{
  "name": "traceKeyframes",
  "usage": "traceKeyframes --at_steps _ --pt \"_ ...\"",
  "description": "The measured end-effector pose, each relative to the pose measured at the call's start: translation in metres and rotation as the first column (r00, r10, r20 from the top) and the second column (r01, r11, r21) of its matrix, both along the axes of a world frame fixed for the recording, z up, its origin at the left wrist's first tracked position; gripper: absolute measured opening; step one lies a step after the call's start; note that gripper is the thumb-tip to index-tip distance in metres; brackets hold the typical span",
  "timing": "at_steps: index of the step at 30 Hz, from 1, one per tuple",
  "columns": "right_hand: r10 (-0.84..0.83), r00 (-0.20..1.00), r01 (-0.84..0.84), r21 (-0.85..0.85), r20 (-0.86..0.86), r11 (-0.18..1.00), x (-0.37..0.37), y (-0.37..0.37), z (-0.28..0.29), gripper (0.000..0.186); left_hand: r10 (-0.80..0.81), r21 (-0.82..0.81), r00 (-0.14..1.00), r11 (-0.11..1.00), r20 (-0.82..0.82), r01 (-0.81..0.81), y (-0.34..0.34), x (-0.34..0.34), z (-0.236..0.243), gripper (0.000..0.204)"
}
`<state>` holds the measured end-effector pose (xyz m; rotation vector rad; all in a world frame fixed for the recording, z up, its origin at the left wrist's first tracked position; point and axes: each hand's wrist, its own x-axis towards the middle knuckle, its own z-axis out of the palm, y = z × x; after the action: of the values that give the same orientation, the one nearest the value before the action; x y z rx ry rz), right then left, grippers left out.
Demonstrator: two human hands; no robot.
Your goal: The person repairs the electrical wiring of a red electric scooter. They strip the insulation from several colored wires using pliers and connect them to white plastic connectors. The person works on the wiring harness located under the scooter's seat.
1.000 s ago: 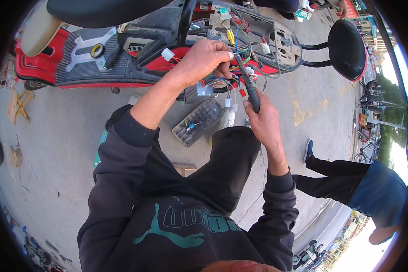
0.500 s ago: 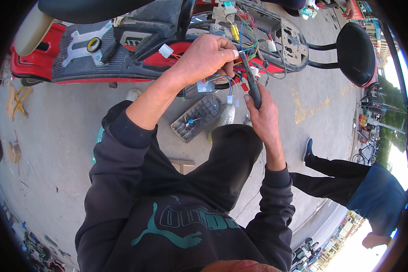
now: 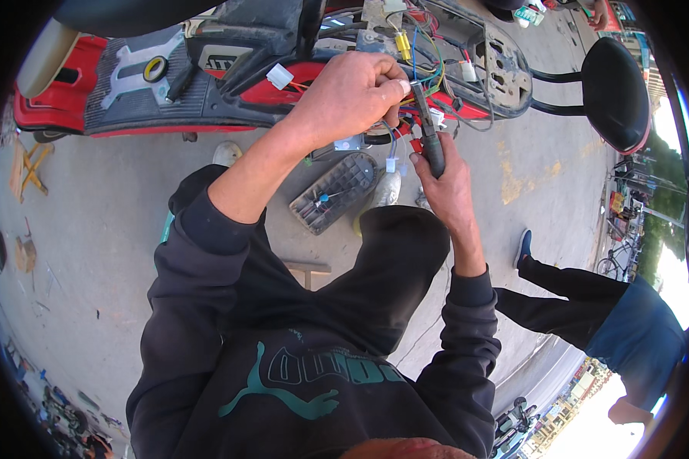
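My right hand (image 3: 455, 186) is closed around a slim, dark-handled hand tool (image 3: 429, 130); its exact kind is hard to make out. The tool's narrow end reaches the fingertips of my left hand (image 3: 350, 93), which pinch a thin wire. Around both hands spreads a bundle of coloured wires (image 3: 434, 65) in the opened body of a red and black scooter (image 3: 260, 115). A yellow connector (image 3: 403, 45) sits above my left fingers. White connectors (image 3: 279, 76) lie at the side, and a pale one (image 3: 391, 164) dangles below.
A dark ribbed panel (image 3: 333, 191) lies on the ground between my feet, with a blue-handled screwdriver (image 3: 324, 200) on it. Yellow tape (image 3: 156, 69) rests on the scooter's footboard. A padded backrest (image 3: 616, 96) juts out at right. Another person (image 3: 628, 329) is at the right.
My hands still work at the same wire, with the tool's end at my left fingertips. The view has shifted slightly, and the person at right has barely moved.
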<state>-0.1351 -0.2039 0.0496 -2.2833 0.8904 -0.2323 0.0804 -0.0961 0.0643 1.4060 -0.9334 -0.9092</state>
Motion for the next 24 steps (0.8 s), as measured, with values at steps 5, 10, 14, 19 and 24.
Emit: traceKeyframes --at_steps 5,10,14,19,24 --pt "-0.011 1.0 0.011 0.018 -0.009 1.0 0.008 0.003 -0.002 0.037 0.051 -0.021 0.998 0.998 0.03 -0.05 0.001 -0.001 0.0 0.021" --pt "-0.054 0.999 0.054 0.005 0.005 0.999 0.012 0.004 -0.008 0.029 0.074 -0.048 0.987 0.997 0.144 -0.068 0.0 -0.002 -0.003 0.02" --pt "-0.058 0.998 0.058 -0.034 -0.005 0.998 0.012 0.007 -0.009 0.026 0.099 -0.076 0.988 0.993 0.121 -0.091 -0.001 -0.004 -0.009 0.02" --pt "-0.043 0.997 0.051 -0.117 0.065 0.992 0.015 0.006 -0.014 0.024 0.105 -0.198 0.985 0.977 0.139 -0.076 -0.003 -0.001 -0.012 0.018" --pt "-0.067 0.997 0.066 -0.008 -0.039 0.998 0.006 0.019 0.0 0.032 0.179 -0.19 0.971 0.97 0.156 -0.148 -0.005 -0.017 -0.011 0.017"
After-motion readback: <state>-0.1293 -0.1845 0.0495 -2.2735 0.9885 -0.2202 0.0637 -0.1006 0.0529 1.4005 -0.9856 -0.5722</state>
